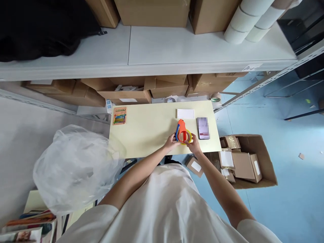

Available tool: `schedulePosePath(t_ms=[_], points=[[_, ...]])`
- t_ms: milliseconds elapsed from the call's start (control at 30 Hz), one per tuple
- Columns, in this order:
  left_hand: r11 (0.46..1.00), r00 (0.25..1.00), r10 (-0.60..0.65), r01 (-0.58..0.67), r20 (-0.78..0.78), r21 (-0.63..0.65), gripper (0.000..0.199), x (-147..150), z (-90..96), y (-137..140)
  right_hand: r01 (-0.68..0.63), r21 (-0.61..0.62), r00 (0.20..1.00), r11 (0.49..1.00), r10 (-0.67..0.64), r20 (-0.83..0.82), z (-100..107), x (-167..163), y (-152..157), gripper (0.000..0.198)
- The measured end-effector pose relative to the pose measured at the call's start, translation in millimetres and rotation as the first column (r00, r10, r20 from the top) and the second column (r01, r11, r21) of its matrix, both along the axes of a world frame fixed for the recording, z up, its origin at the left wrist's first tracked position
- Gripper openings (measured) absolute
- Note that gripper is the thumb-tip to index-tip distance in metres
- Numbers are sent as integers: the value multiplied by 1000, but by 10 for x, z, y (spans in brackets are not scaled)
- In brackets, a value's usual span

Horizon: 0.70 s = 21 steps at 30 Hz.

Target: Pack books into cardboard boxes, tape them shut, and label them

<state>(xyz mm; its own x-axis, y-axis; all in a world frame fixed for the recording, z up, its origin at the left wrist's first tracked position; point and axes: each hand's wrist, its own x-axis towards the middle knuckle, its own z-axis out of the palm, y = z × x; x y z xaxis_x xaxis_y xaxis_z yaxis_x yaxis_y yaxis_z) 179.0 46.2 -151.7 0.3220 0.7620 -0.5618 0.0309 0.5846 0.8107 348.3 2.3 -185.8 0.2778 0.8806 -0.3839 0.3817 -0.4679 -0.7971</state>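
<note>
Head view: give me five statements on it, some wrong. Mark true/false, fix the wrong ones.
1. The left hand and right hand both hold the tape dispenser. True.
2. Both hands wear gloves. False: both are bare.
3. The phone lies on the table. True.
4. The dispenser is solid black. False: it is mainly orange-red, with blue and yellow parts.
5. Nothing stands by the table's right end. False: an open carton holding smaller boxes does.

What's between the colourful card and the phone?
In the head view, the orange tape dispenser, held by the left hand and right hand, is between the card and the phone; a white slip lies slightly farther back.
</note>
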Motion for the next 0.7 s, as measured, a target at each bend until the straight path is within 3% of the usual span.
schedulePosePath(t_ms=[200,533,633,700], points=[[999,1000,13,-14,28,35,51,56,-175,13,-9,-53,997,999,13,77,-112,40,65,73],[999,999,-47,48,5,-19,50,43,-177,8,-47,-179,989,983,71,131,-78,-1,46,81],[998,998,-35,32,-61,-47,58,-63,-163,-17,-73,-124,978,990,95,188,-20,8,-17,81],[998,995,-12,5,-101,-69,64,-215,-128,-69,-95,19,951,995,85,296,61,20,-68,80]])
